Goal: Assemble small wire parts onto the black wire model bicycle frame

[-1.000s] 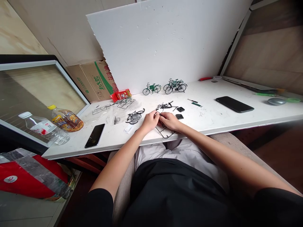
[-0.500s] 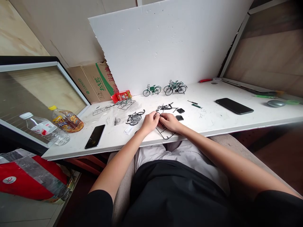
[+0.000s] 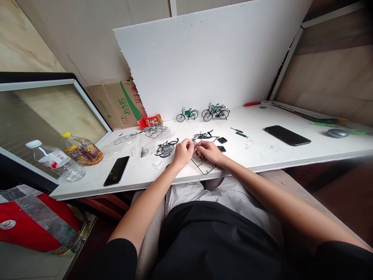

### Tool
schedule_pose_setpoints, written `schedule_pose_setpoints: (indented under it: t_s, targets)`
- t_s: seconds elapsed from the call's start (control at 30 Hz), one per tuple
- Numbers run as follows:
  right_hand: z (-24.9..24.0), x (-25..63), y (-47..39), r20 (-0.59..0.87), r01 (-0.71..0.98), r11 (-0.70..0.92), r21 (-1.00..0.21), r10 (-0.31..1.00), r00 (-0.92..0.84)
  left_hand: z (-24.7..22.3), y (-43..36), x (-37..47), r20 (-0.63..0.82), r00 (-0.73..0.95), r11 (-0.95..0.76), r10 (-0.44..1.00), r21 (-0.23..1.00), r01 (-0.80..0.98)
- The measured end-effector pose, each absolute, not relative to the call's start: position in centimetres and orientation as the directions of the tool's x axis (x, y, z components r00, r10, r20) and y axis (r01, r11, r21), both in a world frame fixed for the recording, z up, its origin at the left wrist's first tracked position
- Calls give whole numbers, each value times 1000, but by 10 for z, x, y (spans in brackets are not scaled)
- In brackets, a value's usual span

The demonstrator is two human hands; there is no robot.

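Observation:
Close together over the front of the desk, my left hand (image 3: 184, 152) and my right hand (image 3: 210, 151) are closed in pinches, fingertips facing each other. A thin dark plastic part (image 3: 196, 144) shows between the fingertips; its exact kind is too small to tell. Under the right hand a black plastic parts frame (image 3: 206, 171) sticks out towards the desk edge, partly hidden by the fingers. Just beyond the hands lies a black model bicycle piece (image 3: 204, 135). To the left are black model bicycle parts with spoked wheels (image 3: 166, 149).
Assembled model bicycles, one green (image 3: 187, 114) and a black one (image 3: 216, 113), stand at the back. Two black square pieces (image 3: 222, 140), a green-handled tool (image 3: 241, 134) and a phone (image 3: 287, 135) lie right. Another phone (image 3: 117, 170) and two bottles (image 3: 83, 150) are left.
My left hand's fingertips have drawn slightly away from the right hand's, opening a small gap. The view has tilted slightly; objects on the desk stay in place.

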State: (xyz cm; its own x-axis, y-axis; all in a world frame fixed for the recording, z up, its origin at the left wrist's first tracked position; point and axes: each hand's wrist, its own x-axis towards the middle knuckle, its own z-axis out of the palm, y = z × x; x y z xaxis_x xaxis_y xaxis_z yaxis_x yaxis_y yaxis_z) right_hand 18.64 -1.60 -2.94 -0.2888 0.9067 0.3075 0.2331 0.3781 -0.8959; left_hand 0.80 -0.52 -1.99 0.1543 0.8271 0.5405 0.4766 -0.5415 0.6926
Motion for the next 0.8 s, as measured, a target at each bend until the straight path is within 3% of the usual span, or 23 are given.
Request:
schedule_pose_setpoints:
  t_s: [0.4, 0.8]
  targets:
    - [-22, 192, -18, 209, 69, 245, -967, 919, -335, -18, -9, 9, 563, 162, -569, 810, 691, 446]
    - [-24, 190, -17, 160, -54, 151, -987, 957, -241, -19, -10, 7, 602, 118, -585, 790, 682, 438]
